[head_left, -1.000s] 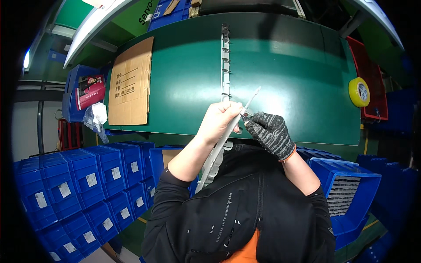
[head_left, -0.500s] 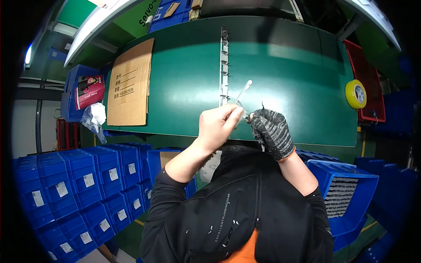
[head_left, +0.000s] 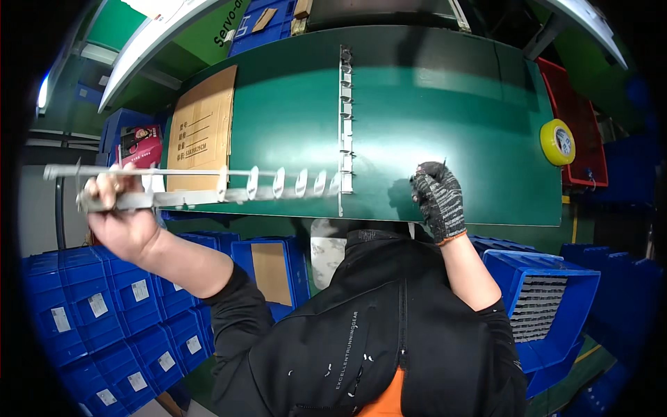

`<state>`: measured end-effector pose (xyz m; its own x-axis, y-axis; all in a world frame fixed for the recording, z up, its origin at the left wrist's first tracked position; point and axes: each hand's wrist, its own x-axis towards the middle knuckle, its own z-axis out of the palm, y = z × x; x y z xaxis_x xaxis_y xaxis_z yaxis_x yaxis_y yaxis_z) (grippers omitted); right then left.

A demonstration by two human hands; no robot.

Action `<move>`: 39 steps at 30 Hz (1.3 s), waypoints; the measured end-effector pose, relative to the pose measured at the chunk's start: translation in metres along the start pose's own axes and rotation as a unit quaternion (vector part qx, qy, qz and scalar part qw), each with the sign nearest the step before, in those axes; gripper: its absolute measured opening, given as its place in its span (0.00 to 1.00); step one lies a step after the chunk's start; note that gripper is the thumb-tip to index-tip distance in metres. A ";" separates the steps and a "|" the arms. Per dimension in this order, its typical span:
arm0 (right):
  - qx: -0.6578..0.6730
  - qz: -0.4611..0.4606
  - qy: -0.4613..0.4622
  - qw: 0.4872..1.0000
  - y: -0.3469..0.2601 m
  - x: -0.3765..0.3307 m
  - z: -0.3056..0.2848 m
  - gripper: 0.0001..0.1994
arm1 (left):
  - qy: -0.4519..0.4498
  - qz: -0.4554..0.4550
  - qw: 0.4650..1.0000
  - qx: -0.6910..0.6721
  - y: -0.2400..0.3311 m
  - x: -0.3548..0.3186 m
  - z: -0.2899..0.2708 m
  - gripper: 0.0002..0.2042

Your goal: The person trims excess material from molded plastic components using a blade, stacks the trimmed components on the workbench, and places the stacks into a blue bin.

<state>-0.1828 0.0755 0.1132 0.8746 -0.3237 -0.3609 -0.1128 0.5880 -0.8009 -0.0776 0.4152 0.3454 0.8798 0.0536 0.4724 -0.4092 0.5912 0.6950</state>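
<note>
My bare left hand point(head_left: 132, 222) is out at the left, its fingers closed round one end of a long metal rail assembly point(head_left: 240, 194). A thin rod runs along this assembly, and several pale upright tabs stand between rod and rail. It is blurred by motion and stretches right, across the near edge of the table. My right hand point(head_left: 441, 201), in a dark grey knitted glove, is curled closed over the near table edge; what its fingers hold, if anything, is hidden. Between my hands a second metal strip point(head_left: 346, 125) with several clips lies lengthwise away from me.
The green table point(head_left: 472, 125) carries a flat cardboard piece point(head_left: 203, 128) at left and a yellow tape roll point(head_left: 558, 142) at right. Stacked blue crates point(head_left: 118, 299) stand at lower left. An open blue crate point(head_left: 497, 285) at right holds rows of metal parts.
My left hand has swung far left from the middle, and the rail assembly now shows stretched out across. My right hand has stayed near its place, apart from the left one.
</note>
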 end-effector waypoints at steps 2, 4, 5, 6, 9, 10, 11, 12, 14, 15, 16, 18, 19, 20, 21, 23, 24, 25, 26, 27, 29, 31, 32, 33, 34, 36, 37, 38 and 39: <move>-0.046 0.121 -0.018 0.991 0.003 -0.002 0.001 0.07 | -0.012 0.030 0.990 -0.137 0.003 -0.001 -0.012 0.10; 0.021 0.185 -0.061 0.981 0.009 -0.001 0.011 0.10 | 0.028 0.061 0.984 -0.167 -0.015 -0.016 -0.024 0.10; 0.078 0.208 -0.079 0.972 0.013 0.003 0.015 0.11 | 0.032 0.068 0.982 -0.173 -0.031 -0.026 -0.025 0.09; 0.078 0.205 -0.076 0.973 0.014 0.008 0.017 0.11 | 0.205 0.094 0.962 -0.152 -0.052 -0.036 -0.016 0.09; 0.214 0.180 0.028 0.960 0.010 0.030 0.012 0.10 | 0.111 -0.052 0.943 -0.309 -0.101 -0.061 -0.038 0.16; 0.204 0.144 0.050 0.967 0.008 0.035 0.008 0.09 | 0.091 -0.040 0.958 -0.270 -0.113 -0.072 -0.037 0.21; 0.195 0.108 0.072 0.972 0.004 0.038 0.004 0.08 | 0.095 -0.039 0.966 -0.238 -0.120 -0.081 -0.038 0.23; 0.203 0.081 0.061 0.974 -0.003 0.041 0.000 0.06 | 0.075 -0.075 0.962 -0.251 -0.125 -0.086 -0.043 0.23; 0.173 0.025 0.060 0.983 -0.019 0.044 -0.006 0.05 | 0.037 -0.134 0.950 -0.279 -0.134 -0.100 -0.050 0.23; 0.148 -0.003 0.052 0.988 -0.025 0.046 -0.013 0.04 | 0.019 -0.158 0.943 -0.293 -0.137 -0.106 -0.054 0.23; 0.155 -0.022 0.030 0.987 -0.036 0.044 -0.015 0.04 | -0.023 -0.172 0.956 -0.236 -0.139 -0.114 -0.067 0.20; 0.151 -0.061 0.035 0.986 -0.052 0.041 -0.019 0.05 | -0.082 -0.272 0.955 -0.089 -0.135 -0.117 -0.120 0.16; 0.140 -0.064 0.020 0.988 -0.056 0.041 -0.023 0.05 | -0.080 -0.323 0.943 0.030 -0.130 -0.114 -0.141 0.16; 0.102 -0.056 0.015 0.993 -0.060 0.040 -0.017 0.07 | -0.162 -0.384 0.901 0.119 -0.121 -0.102 -0.140 0.16; 0.102 -0.049 0.011 0.994 -0.060 0.041 -0.013 0.07 | -0.244 -0.397 0.861 0.204 -0.121 -0.096 -0.135 0.17; 0.033 -0.048 -0.075 0.995 -0.059 0.037 -0.005 0.08 | -0.371 -0.414 0.791 0.255 -0.140 -0.080 -0.090 0.20; 0.010 -0.044 -0.092 0.995 -0.059 0.033 0.006 0.08 | -0.391 -0.435 0.775 0.239 -0.149 -0.077 -0.060 0.20; 0.011 -0.039 -0.098 0.994 -0.058 0.031 0.016 0.08 | -0.414 -0.429 0.768 0.234 -0.165 -0.078 -0.040 0.20; -0.002 -0.034 -0.107 0.994 -0.057 0.029 0.026 0.08 | -0.405 -0.452 0.770 0.197 -0.177 -0.082 -0.017 0.19; -0.016 -0.031 -0.111 0.993 -0.057 0.027 0.035 0.08 | -0.354 -0.484 0.793 0.107 -0.193 -0.095 -0.005 0.20; -0.028 -0.024 -0.128 0.991 -0.061 0.023 0.046 0.08 | -0.242 -0.592 0.768 0.030 -0.206 -0.107 0.032 0.26; -0.146 -0.012 -0.138 0.980 -0.069 0.021 0.050 0.08 | -0.261 -0.579 0.770 -0.061 -0.218 -0.114 0.028 0.26; -0.165 -0.085 -0.127 0.974 -0.067 0.017 0.055 0.09 | -0.258 -0.579 0.771 -0.062 -0.219 -0.116 0.027 0.26; -0.306 -0.178 -0.121 0.927 -0.066 0.020 0.050 0.08 | -0.217 -0.586 0.779 -0.053 -0.219 -0.118 0.027 0.25; -0.376 -0.214 -0.080 0.898 -0.061 0.020 0.045 0.08 | -0.176 -0.593 0.784 -0.042 -0.218 -0.118 0.026 0.25; -0.457 -0.263 -0.065 0.847 -0.051 0.011 0.036 0.07 | -0.147 -0.578 0.802 -0.045 -0.216 -0.119 0.022 0.25; -0.495 -0.292 -0.089 0.814 -0.048 0.002 0.037 0.07 | -0.121 -0.560 0.818 -0.047 -0.213 -0.119 0.019 0.25; -0.529 -0.322 -0.109 0.777 -0.046 -0.008 0.039 0.07 | -0.100 -0.560 0.822 -0.037 -0.211 -0.118 0.019 0.24; -0.522 -0.316 -0.114 0.784 -0.046 -0.017 0.049 0.07 | -0.097 -0.562 0.821 -0.036 -0.210 -0.117 0.019 0.24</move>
<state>-0.1698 0.0904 0.1795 0.9596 -0.0959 0.2645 0.1556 -0.6021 -0.7831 -0.0987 0.2697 0.1543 0.6335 -0.6834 -0.3629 0.6558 0.2254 0.7205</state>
